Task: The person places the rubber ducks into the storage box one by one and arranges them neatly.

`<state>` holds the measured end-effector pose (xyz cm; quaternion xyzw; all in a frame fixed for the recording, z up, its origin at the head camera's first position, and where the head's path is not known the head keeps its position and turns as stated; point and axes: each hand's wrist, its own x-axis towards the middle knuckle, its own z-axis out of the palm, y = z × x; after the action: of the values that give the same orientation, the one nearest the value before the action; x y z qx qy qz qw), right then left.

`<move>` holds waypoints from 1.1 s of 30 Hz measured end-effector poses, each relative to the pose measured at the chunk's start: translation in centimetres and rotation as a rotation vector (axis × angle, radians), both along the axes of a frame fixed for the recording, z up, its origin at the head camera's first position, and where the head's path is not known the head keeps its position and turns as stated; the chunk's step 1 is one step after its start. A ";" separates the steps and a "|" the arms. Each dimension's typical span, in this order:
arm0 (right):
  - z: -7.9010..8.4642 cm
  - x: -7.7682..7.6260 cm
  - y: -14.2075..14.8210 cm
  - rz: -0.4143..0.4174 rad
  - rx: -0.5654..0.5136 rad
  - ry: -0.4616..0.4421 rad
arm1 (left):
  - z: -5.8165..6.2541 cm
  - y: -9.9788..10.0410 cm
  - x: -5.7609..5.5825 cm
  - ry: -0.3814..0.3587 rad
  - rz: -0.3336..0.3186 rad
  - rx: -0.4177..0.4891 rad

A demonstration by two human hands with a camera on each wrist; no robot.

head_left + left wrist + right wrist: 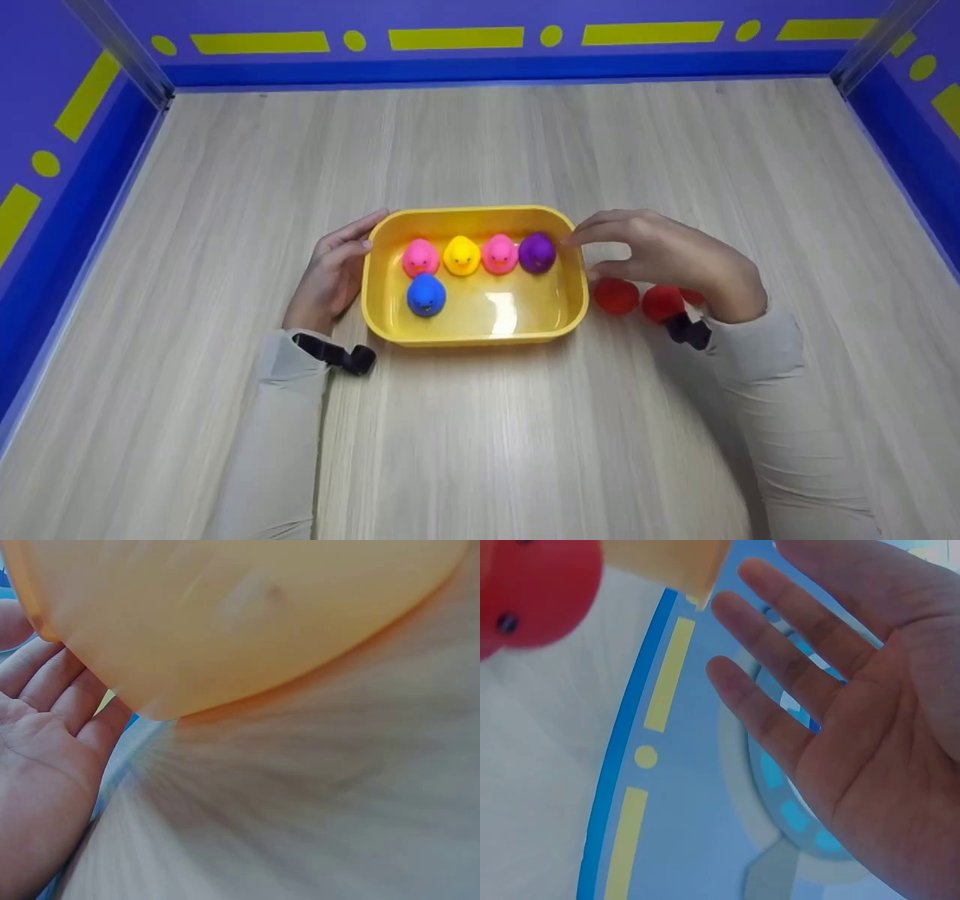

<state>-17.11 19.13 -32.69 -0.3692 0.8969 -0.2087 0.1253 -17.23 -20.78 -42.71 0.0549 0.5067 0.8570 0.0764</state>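
A yellow plastic tub stands on the table in the head view. Inside it are a pink duck, a yellow duck, a second pink duck, a purple duck and a blue duck. My left hand lies along the tub's left side, its extended fingers touching the wall. At the right rim, my right hand has thumb and fingers spread apart, fingertips right at the edge. Nothing shows in its palm in the right wrist view.
Right of the tub, partly beneath my right hand, lie a red toy, another red toy and part of a third. The right wrist view shows dark spots on one red toy. Blue-purple panels border the table.
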 end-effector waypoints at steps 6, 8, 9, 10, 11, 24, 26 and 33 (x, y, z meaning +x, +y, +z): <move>-0.1 0.2 1.4 -0.064 0.016 -0.037 | 0.0 0.0 0.0 -0.004 0.003 0.002; 0.0 0.2 1.8 -0.084 0.021 -0.052 | 0.0 0.0 0.0 -0.005 0.005 0.002; 0.0 0.2 2.0 -0.094 0.021 -0.059 | 0.0 0.0 0.0 -0.006 0.007 0.001; 0.0 0.2 2.2 -0.102 0.021 -0.066 | 0.0 0.0 0.0 -0.007 0.010 0.000; 0.0 0.2 2.4 -0.114 0.024 -0.073 | 0.0 0.0 0.0 -0.007 0.012 -0.002; -0.8 0.1 5.1 -0.182 0.023 -0.123 | 0.0 0.0 0.0 0.005 -0.001 -0.013; -0.8 0.1 5.5 -0.192 0.027 -0.130 | 0.0 0.0 0.1 0.010 -0.007 -0.011; -0.4 0.1 7.2 -0.270 0.081 -0.235 | -0.3 -0.1 0.0 0.017 -0.010 0.008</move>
<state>-16.97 26.28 -33.05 -0.2130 0.9252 -0.2293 0.2147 -17.25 -20.84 -43.00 0.0649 0.5037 0.8580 0.0765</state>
